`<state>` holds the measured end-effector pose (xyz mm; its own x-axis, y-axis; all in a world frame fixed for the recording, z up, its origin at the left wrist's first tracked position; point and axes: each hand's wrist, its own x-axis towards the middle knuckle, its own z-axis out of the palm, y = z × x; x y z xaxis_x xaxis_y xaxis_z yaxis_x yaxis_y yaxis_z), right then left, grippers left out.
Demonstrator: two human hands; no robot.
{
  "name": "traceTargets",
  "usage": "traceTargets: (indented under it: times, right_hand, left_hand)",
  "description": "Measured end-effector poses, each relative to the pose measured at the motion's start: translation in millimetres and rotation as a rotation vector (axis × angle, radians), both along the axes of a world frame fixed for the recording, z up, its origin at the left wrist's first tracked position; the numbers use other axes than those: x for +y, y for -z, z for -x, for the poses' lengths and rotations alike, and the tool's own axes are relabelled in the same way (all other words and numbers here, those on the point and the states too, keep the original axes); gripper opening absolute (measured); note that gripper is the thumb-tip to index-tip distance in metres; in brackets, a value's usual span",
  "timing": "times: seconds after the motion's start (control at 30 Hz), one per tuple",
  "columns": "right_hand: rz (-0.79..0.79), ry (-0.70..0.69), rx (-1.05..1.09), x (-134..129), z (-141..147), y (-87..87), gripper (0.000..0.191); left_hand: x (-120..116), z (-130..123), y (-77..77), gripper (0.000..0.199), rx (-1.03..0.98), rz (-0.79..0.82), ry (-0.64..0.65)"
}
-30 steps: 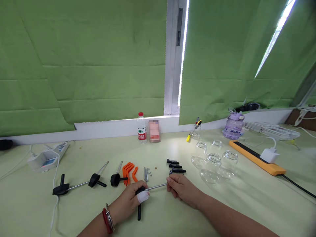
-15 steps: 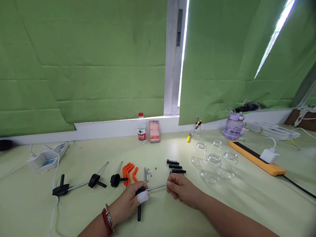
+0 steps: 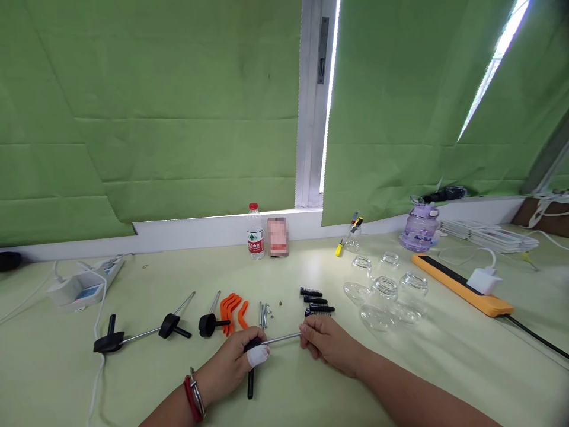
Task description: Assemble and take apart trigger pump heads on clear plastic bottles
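Observation:
My left hand [image 3: 240, 356], its thumb wrapped in white tape, is closed round the black cap of a part with a metal rod [image 3: 282, 338] and a black handle [image 3: 251, 384] pointing down. My right hand [image 3: 326, 344] pinches the far end of that rod; whatever lies inside the fingertips is hidden. To the left lie three similar black-capped rods [image 3: 169, 326]. Beyond my left hand are several orange curved pieces [image 3: 231, 308] and metal screws [image 3: 264, 315]. Several black parts with springs [image 3: 316, 300] lie just past my right hand.
Several glass jars [image 3: 384, 290] stand right of centre, with an orange power strip [image 3: 462, 284] and a purple jug [image 3: 420, 227] beyond. A water bottle [image 3: 255, 233] and a pink box [image 3: 278, 237] stand at the back. A white power strip [image 3: 89, 284] and cable lie left.

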<state>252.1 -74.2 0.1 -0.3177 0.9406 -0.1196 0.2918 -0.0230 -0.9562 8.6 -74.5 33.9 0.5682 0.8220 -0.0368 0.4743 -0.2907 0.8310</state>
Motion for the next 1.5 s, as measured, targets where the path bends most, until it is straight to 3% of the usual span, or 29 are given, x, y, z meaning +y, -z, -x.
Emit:
traceTargets:
  times: [0.1,0.27,0.47,0.83,1.13,1.33,1.5]
  right_hand:
    - [0.006,-0.002,0.028,-0.7,0.2,-2.8,0.042]
    - [0.039,-0.042,0.190,-2.5,-0.2,-8.3,0.024]
    - [0.002,-0.045,0.169,-2.5,0.4,-7.5,0.017]
    - [-0.035,-0.035,-0.022,-2.0,-1.2,-5.6,0.034]
    - [-0.033,-0.024,-0.038,-2.1,-1.0,-5.3,0.043]
    - [-0.016,-0.065,0.153,-1.8,-0.5,-6.0,0.022]
    - [-0.026,-0.071,0.119,-2.9,-0.9,-7.8,0.015]
  left_hand:
    - [-0.8,0.1,-0.6,0.033,0.001,-0.004,-0.007]
    - [-0.8,1.1,1.2,0.032,-0.007,-0.015,-0.006]
    - [-0.4,0.8,0.7,0.033,0.001,-0.006,0.000]
    - [-2.3,-0.2,-1.7,0.032,0.003,0.012,0.004]
    - [-1.0,1.0,0.2,0.030,-0.003,0.001,-0.006]
    - [-1.1,2.0,2.8,0.030,-0.008,0.022,-0.010]
    - [-1.5,1.3,0.0,0.030,-0.009,0.014,0.005]
